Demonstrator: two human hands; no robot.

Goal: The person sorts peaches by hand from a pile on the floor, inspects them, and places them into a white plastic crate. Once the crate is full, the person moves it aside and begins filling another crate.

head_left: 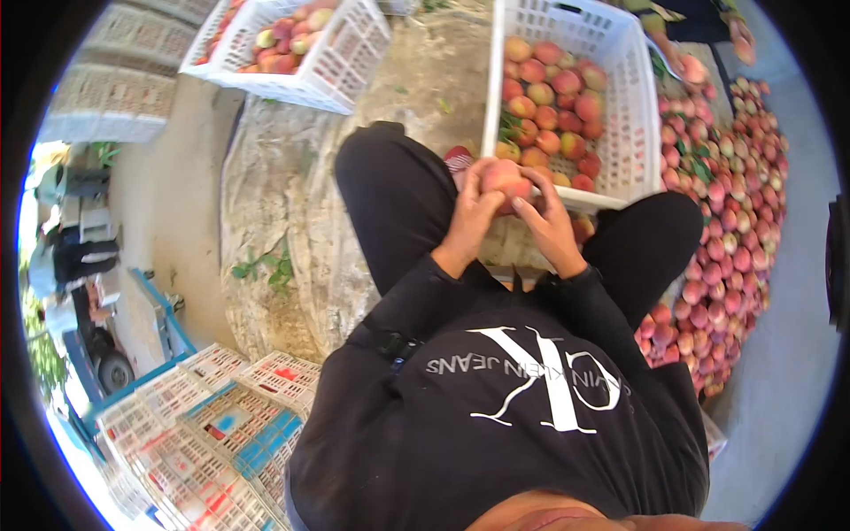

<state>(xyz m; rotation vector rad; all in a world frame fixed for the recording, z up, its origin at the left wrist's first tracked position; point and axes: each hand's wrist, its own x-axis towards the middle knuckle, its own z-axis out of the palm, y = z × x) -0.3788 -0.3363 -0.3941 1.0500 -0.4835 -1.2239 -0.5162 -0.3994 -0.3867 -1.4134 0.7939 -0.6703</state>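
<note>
Both of my hands are together between my knees, at the near edge of a white plastic crate (651,115). My left hand (474,212) has its fingers round the left side of a peach (505,180). On the right side, my right hand (551,226) grips fruit too, its thumb low against a second peach partly hidden under the first. Red and yellow peaches (546,119) lie in the crate just beyond my hands. To the right a large heap of peaches (726,257) covers the ground.
Another white crate (328,66) with peaches stands at the upper left. A person's hands (742,42) are over the heap at the upper right. Stacked crates (212,434) stand lower left; more people (75,257) and a vehicle wheel (115,372) are far left.
</note>
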